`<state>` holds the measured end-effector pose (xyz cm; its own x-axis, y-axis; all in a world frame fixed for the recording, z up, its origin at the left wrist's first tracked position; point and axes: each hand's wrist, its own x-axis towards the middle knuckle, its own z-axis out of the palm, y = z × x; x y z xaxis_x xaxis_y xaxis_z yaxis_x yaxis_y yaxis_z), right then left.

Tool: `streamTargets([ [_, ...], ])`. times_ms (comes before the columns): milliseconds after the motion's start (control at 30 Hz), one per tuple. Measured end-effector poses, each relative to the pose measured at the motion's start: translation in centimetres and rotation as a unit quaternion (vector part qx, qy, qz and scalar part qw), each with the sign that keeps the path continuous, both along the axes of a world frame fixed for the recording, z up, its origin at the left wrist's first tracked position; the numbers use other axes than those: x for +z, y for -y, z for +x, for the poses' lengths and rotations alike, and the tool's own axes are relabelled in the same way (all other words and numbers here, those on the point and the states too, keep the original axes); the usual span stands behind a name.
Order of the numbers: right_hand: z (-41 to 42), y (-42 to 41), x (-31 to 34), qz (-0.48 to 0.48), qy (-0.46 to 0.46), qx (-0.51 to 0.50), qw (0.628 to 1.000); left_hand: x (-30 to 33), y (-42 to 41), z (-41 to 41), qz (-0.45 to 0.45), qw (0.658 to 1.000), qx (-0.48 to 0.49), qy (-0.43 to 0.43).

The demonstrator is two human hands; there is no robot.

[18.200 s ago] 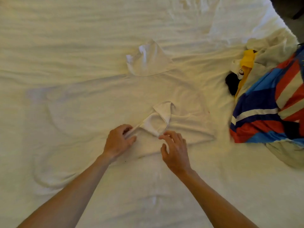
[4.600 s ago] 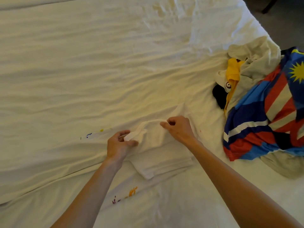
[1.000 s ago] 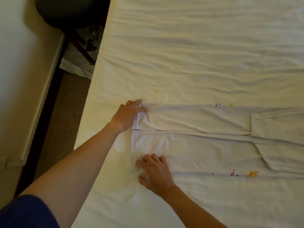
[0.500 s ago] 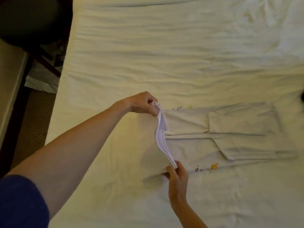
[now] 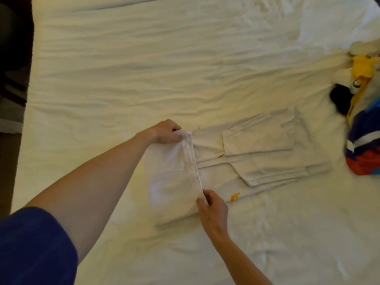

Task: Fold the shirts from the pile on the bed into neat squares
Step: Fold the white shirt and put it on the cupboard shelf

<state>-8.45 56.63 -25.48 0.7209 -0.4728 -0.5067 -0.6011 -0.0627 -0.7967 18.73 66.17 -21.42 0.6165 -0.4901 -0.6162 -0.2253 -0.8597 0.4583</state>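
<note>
Far left: dark floor strip (image 5: pixel 12 99) beside the white, wrinkled bed sheet (image 5: pixel 164 58). Lower left: dark blue short sleeve (image 5: pixel 35 247) on the left arm. Left hand (image 5: pixel 166 132), fingers curled, pinches the far corner of the white cotton shirt (image 5: pixel 257 149), which lies mid-bed as a long folded strip. Its left end is lifted and doubled over toward the right, the raised edge stretched between both hands. Right hand (image 5: pixel 212 210) pinches the near corner of that same edge, thumb and fingers together on the cloth. A small orange print (image 5: pixel 234 196) shows on the shirt just beside the right hand. Far right edge: pile of unfolded shirts (image 5: pixel 364 112), yellow, black, blue, red, well apart from the strip.
</note>
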Motion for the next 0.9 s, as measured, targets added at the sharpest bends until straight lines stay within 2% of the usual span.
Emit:
streamTargets([
  [67,-0.1,0.4,0.2,-0.019,0.002,-0.003,1.0,-0.7,0.9,-0.4,0.012,1.0,-0.009,0.024],
  [267,0.3,-0.5,1.1,-0.049,-0.009,-0.009,0.999,-1.4,-0.9,-1.4,-0.029,0.99,0.071,0.117],
  [333,0.3,-1.4,1.3,-0.138,-0.044,-0.005,0.989,-1.1,-1.6,-1.9,-0.064,0.987,0.058,0.139],
  [400,0.2,-2.6,1.5,-0.284,-0.057,0.054,0.955,-0.7,-2.7,-2.3,-0.093,0.971,0.009,0.22],
  [433,0.2,-3.3,1.8,-0.324,-0.02,0.086,0.942,-0.6,-3.5,-2.4,-0.107,0.955,-0.033,0.276],
  [533,1.0,-5.5,2.1,-0.321,0.096,0.18,0.925,-0.8,-6.7,-2.5,-0.099,0.897,-0.193,0.386],
  [633,2.3,-7.3,2.3,-0.301,0.045,0.292,0.906,-1.3,-9.4,-3.0,-0.039,0.872,-0.314,0.374],
  [733,3.3,-8.7,2.4,-0.27,-0.069,0.391,0.877,-2.1,-11.2,-3.8,0.025,0.875,-0.353,0.33],
  [833,3.6,-9.3,2.2,-0.279,-0.077,0.39,0.874,-3.1,-12.3,-4.4,0.061,0.885,-0.338,0.314],
  [900,3.5,-9.5,2.1,-0.273,-0.077,0.374,0.883,-3.5,-12.5,-4.5,0.052,0.889,-0.317,0.327],
])
